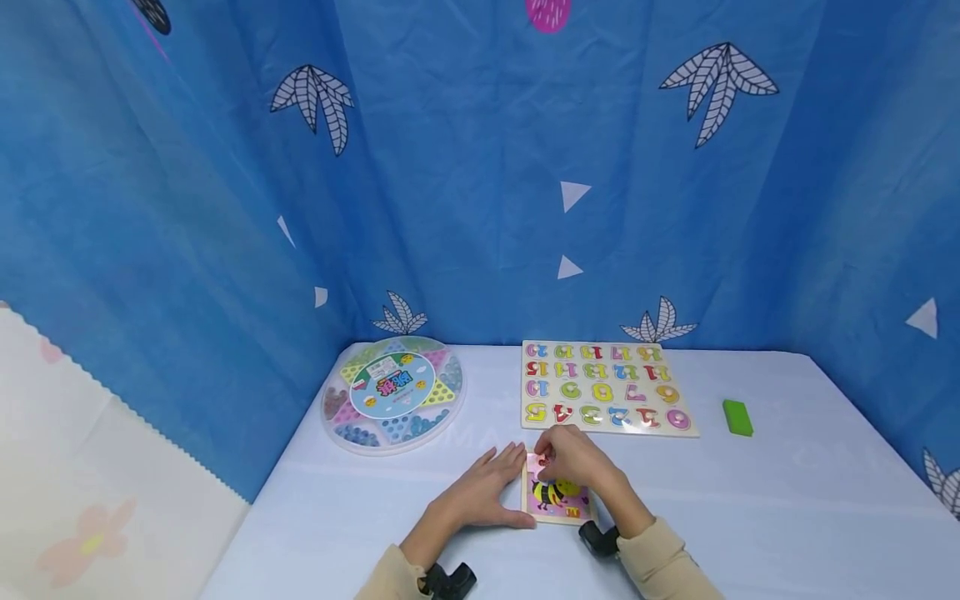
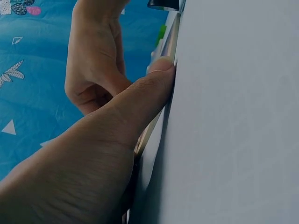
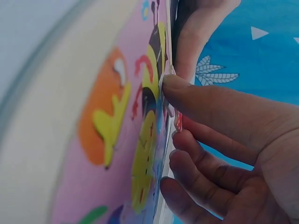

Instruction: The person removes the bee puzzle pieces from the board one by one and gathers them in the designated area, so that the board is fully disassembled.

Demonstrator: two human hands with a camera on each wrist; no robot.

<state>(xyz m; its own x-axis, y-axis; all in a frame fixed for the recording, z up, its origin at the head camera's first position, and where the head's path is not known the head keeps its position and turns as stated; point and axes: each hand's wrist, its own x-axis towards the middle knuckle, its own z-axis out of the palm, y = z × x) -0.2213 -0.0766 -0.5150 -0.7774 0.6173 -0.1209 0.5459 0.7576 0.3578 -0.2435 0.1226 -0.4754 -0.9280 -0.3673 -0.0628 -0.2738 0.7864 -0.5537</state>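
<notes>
A small jigsaw puzzle (image 1: 536, 500) with a bee on a pink ground lies in a pale wooden frame at the near middle of the table. My left hand (image 1: 480, 498) rests along its left side with fingers extended, the thumb at the lower left corner. Over the upper left part of the picture, my right hand (image 1: 579, 460) pinches a puzzle piece (image 3: 178, 122) between thumb and fingers. This piece shows a red patch and stands tilted against the board; the fingers hide most of it.
Behind the puzzle lies a wooden number board (image 1: 551, 402). A round Chinese checkers set (image 1: 341, 432) under a clear cover sits at the back left. A green block (image 1: 738, 418) lies at the right. Blue curtains (image 1: 480, 208) border the table's back and sides.
</notes>
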